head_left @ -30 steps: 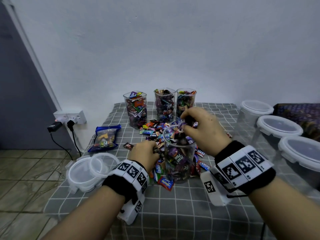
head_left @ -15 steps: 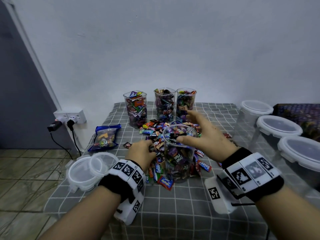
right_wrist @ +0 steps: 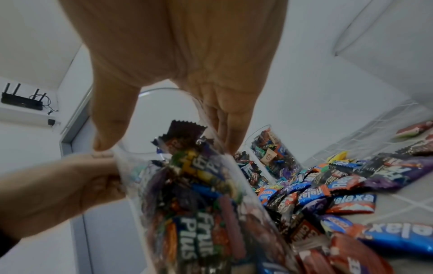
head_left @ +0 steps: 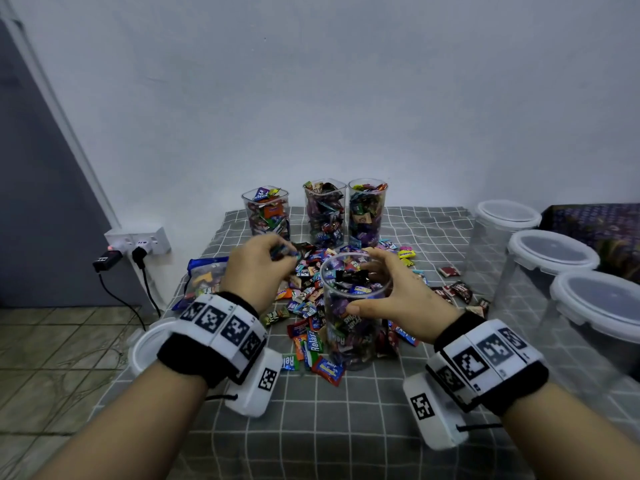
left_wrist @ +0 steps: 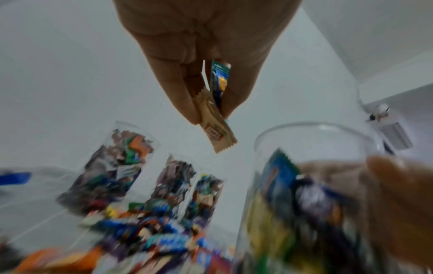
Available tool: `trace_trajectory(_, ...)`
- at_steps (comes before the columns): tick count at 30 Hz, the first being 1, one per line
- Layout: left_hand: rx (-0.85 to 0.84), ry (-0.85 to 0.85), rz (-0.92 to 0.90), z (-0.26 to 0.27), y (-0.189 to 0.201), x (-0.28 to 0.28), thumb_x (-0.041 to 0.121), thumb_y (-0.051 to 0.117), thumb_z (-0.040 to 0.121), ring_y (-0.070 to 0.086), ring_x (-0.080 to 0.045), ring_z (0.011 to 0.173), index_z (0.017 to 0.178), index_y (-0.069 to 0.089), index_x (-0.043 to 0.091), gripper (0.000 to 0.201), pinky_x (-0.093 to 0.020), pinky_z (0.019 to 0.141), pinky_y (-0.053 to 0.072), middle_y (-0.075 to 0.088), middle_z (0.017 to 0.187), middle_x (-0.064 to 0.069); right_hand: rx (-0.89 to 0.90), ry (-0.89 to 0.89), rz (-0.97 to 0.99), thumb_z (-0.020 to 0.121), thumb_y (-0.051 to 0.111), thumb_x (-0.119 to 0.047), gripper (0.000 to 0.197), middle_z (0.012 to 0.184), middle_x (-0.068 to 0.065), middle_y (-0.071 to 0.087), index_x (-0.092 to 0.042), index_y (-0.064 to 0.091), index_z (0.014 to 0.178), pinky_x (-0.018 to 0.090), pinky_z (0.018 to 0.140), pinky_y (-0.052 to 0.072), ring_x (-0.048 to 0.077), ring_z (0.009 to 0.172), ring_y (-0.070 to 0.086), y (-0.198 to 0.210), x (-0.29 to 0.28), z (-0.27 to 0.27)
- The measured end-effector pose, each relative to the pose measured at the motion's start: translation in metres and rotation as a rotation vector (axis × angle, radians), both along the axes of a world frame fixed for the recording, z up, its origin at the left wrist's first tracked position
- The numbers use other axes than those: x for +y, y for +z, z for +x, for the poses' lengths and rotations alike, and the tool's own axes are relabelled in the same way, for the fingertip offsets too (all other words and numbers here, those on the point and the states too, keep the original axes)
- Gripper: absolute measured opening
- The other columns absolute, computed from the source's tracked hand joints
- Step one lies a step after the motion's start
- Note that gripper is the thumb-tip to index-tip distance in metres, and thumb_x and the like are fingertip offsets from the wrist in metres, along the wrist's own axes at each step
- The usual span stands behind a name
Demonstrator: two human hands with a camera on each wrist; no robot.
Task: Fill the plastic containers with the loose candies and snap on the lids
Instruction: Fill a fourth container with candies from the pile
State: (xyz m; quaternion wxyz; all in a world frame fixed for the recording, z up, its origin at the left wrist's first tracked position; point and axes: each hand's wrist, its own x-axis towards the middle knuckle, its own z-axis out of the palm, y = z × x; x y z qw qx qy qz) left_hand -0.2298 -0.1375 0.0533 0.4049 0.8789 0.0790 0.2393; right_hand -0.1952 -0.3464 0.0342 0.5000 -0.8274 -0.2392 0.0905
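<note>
Head view: the right hand (head_left: 398,299) curls around the near container (head_left: 353,317), steadying it upright on the checked surface (head_left: 311,427) amid the loose candies (head_left: 311,292). Left hand (head_left: 258,268) hovers just beside the rim, pinching two wrapped candies (left_wrist: 216,103), possibly more behind the blur. That container looks nearly full, so the risk is these wrappers perching above the rim, sliding off, or later stopping the lid from snapping down. Spare lids (head_left: 145,344) wait at the left edge.

"Relaxa" reads on the blue-and-red wrappers (right_wrist: 351,202) in the loose pile; "Fruit Plus" shows on a dark wrapper (right_wrist: 199,224) inside the clear container (right_wrist: 236,187).
</note>
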Motion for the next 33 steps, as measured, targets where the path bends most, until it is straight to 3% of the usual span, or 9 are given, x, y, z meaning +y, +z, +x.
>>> trace_trajectory(4,-0.115,-0.096,-0.089,0.002,0.029,-0.012,0.008,0.067,0.082,0.066,-0.014,0.071,0.074,0.062,0.027,0.022,-0.031,0.068,0.058,0.067,0.077,0.002,-0.014,-0.003,0.002,0.048,0.076,-0.052,0.106,0.129,-0.006,0.047,-0.022,0.029,0.139,0.039,0.107,0.039,0.011,0.123,0.044,-0.001,0.000,0.000)
trace_trajectory(7,-0.100,-0.175,-0.102,0.005,0.037,-0.024,0.009,0.068,0.081,0.066,-0.025,0.074,0.072,0.062,0.031,0.025,-0.043,0.074,0.057,0.067,0.077,-0.003,-0.015,-0.011,0.004,0.054,0.080,-0.046,0.103,0.130,-0.005,0.047,-0.022,0.029,0.140,0.039,0.106,0.040,0.011,0.123,0.044,-0.003,0.000,0.001)
trace_trajectory(11,-0.042,-0.258,-0.108,0.009,0.034,-0.040,0.007,0.070,0.080,0.066,-0.027,0.075,0.071,0.062,0.029,0.025,-0.047,0.077,0.056,0.065,0.072,-0.001,-0.022,-0.019,0.009,0.053,0.083,-0.050,0.108,0.133,-0.002,0.047,-0.022,0.028,0.141,0.041,0.105,0.040,0.012,0.125,0.044,-0.005,0.000,0.003)
trace_trajectory(14,-0.005,-0.296,-0.097,0.012,0.028,-0.047,0.009,0.071,0.080,0.066,-0.024,0.072,0.073,0.063,0.027,0.021,-0.045,0.076,0.056,0.063,0.068,0.003,-0.032,-0.021,0.028,0.050,0.084,-0.051,0.108,0.132,-0.003,0.049,-0.024,0.030,0.139,0.039,0.106,0.040,0.011,0.125,0.045,-0.007,0.001,0.004)
trace_trajectory(17,0.014,-0.323,-0.056,0.012,0.024,-0.051,0.014,0.072,0.079,0.058,-0.017,0.065,0.079,0.065,0.026,0.014,-0.038,0.071,0.054,0.059,0.066,0.006,-0.030,-0.010,0.049,0.059,0.086,-0.037,0.099,0.134,-0.001,0.048,-0.022,0.030,0.139,0.040,0.107,0.039,0.012,0.126,0.045,-0.008,0.000,0.005)
trace_trajectory(23,0.027,-0.347,-0.052,0.012,0.023,-0.053,0.013,0.074,0.078,0.061,-0.005,0.071,0.089,0.067,0.024,0.017,-0.020,0.070,0.052,0.065,0.078,0.012,-0.058,-0.006,0.046,0.066,0.083,-0.026,0.093,0.130,-0.005,0.047,-0.018,0.028,0.141,0.025,0.103,0.036,0.008,0.121,0.044,-0.006,-0.001,0.002)
trace_trajectory(25,0.021,-0.356,-0.052,0.013,0.023,-0.054,0.014,0.073,0.079,0.061,-0.002,0.071,0.089,0.067,0.024,0.016,-0.016,0.067,0.050,0.065,0.078,0.013,-0.066,-0.002,0.048,0.067,0.083,-0.027,0.092,0.131,-0.003,0.048,-0.018,0.029,0.141,0.027,0.104,0.037,0.009,0.121,0.045,-0.006,-0.002,0.003)
trace_trajectory(28,-0.004,-0.357,-0.073,0.014,0.022,-0.053,0.014,0.072,0.080,0.060,0.000,0.067,0.087,0.068,0.024,0.014,-0.017,0.064,0.048,0.066,0.078,0.011,-0.075,-0.005,0.063,0.065,0.084,-0.027,0.092,0.132,-0.001,0.049,-0.019,0.030,0.140,0.031,0.106,0.037,0.011,0.123,0.046,-0.008,-0.002,0.004)
trace_trajectory(33,-0.066,-0.323,-0.112,0.014,0.022,-0.051,0.015,0.067,0.083,0.066,-0.012,0.077,0.081,0.066,0.031,0.016,-0.032,0.074,0.056,0.069,0.080,0.007,-0.074,-0.010,0.088,0.065,0.084,-0.025,0.088,0.126,-0.004,0.050,-0.022,0.033,0.137,0.025,0.103,0.037,0.010,0.120,0.048,-0.011,-0.001,0.004)
